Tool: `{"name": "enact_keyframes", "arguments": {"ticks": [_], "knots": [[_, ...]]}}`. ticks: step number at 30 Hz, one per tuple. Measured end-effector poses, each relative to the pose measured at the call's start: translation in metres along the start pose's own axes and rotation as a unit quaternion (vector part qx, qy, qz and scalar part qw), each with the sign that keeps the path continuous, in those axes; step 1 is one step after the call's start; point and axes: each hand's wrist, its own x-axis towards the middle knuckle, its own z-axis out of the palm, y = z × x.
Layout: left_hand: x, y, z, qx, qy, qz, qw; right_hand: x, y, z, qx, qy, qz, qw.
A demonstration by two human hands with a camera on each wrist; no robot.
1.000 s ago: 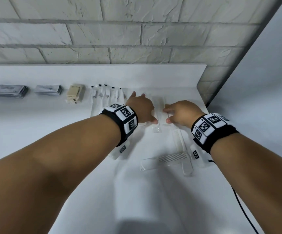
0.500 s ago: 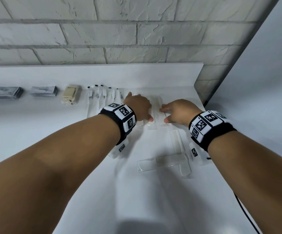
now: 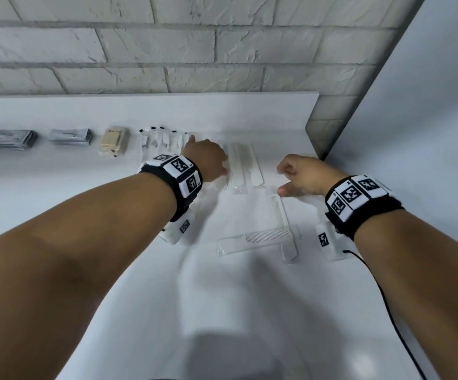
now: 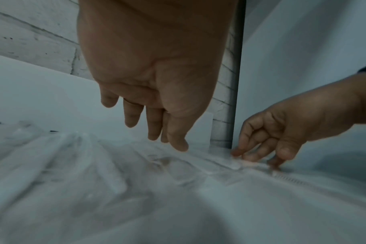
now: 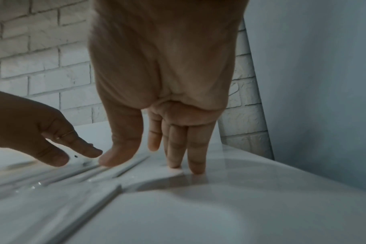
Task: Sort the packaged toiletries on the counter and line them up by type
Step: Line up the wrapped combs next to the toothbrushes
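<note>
Head view: left hand (image 3: 208,160) relaxed beside lined combs (image 3: 245,165) — right hand (image 3: 302,175) seemingly fingertip-pressing counter (image 3: 222,297) edge.

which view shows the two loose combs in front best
The head view. Both loose combs lie crossed on the counter, whole and with teeth visible, near the right hand. The left wrist view catches only a blurred strip of comb teeth at its right edge. The right wrist view shows wrapped combs only as blurred edges.
</note>
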Motion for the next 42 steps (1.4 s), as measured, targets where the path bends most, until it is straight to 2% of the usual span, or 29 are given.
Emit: {"name": "enact_keyframes", "arguments": {"ticks": [2,4,5,7,9,12,16,18,20,22,26,28,30,33,34,36,38,40,42], "knots": [[-0.009,0.009,-0.006,-0.094,0.044,-0.011,0.995,-0.011,0.004,0.001,0.019,0.005,0.006,1.000],[-0.026,0.027,-0.018,-0.120,0.043,0.033,0.991,-0.024,0.002,0.002,0.004,0.002,0.005,1.000],[-0.036,0.038,-0.022,-0.102,0.020,0.072,0.992,-0.030,0.000,0.006,-0.021,-0.002,-0.004,1.000],[-0.057,0.061,-0.022,-0.037,-0.072,0.139,0.987,-0.041,-0.004,0.016,-0.096,-0.010,-0.035,0.995],[-0.066,0.077,-0.010,0.018,-0.138,0.171,0.975,-0.046,-0.006,0.023,-0.148,-0.016,-0.051,0.988],[-0.069,0.083,-0.001,0.023,-0.132,0.173,0.976,-0.044,-0.004,0.018,-0.156,-0.006,-0.040,0.987],[-0.066,0.074,-0.002,-0.003,-0.122,0.153,0.981,-0.049,0.003,0.008,-0.112,0.056,-0.025,0.992],[-0.065,0.070,0.003,-0.032,-0.098,0.135,0.986,-0.055,0.001,0.010,-0.129,0.028,-0.032,0.991],[-0.064,0.069,0.008,-0.046,-0.082,0.115,0.989,-0.058,-0.003,0.014,-0.236,-0.016,-0.040,0.971],[-0.063,0.069,0.011,-0.050,-0.092,0.095,0.990,-0.054,-0.004,0.015,-0.308,-0.026,-0.042,0.950],[-0.060,0.071,0.009,-0.039,-0.127,0.117,0.984,-0.030,0.005,-0.001,-0.335,-0.043,-0.013,0.941],[-0.061,0.072,0.007,-0.045,-0.133,0.122,0.983,-0.019,0.007,-0.007,-0.318,-0.043,-0.014,0.947],[-0.060,0.071,0.007,-0.053,-0.129,0.126,0.982,-0.010,0.006,-0.009,-0.285,-0.002,-0.020,0.958],[-0.055,0.067,0.008,-0.084,-0.129,0.121,0.981,0.000,0.003,-0.016,-0.240,0.096,-0.021,0.966],[-0.052,0.066,0.008,-0.092,-0.130,0.120,0.980,0.003,0.002,-0.021,-0.233,0.105,-0.013,0.967],[-0.047,0.064,0.008,-0.099,-0.134,0.126,0.978,0.006,0.000,-0.027,-0.280,0.047,0.018,0.959],[-0.044,0.064,0.007,-0.089,-0.136,0.138,0.977,0.006,-0.003,-0.024,-0.364,-0.024,0.025,0.931],[-0.040,0.064,0.006,-0.072,-0.126,0.153,0.978,0.008,-0.005,-0.020,-0.394,-0.032,-0.005,0.919],[-0.036,0.061,0.003,-0.079,-0.107,0.151,0.979,0.016,-0.006,-0.020,-0.380,-0.021,-0.029,0.924]]}}
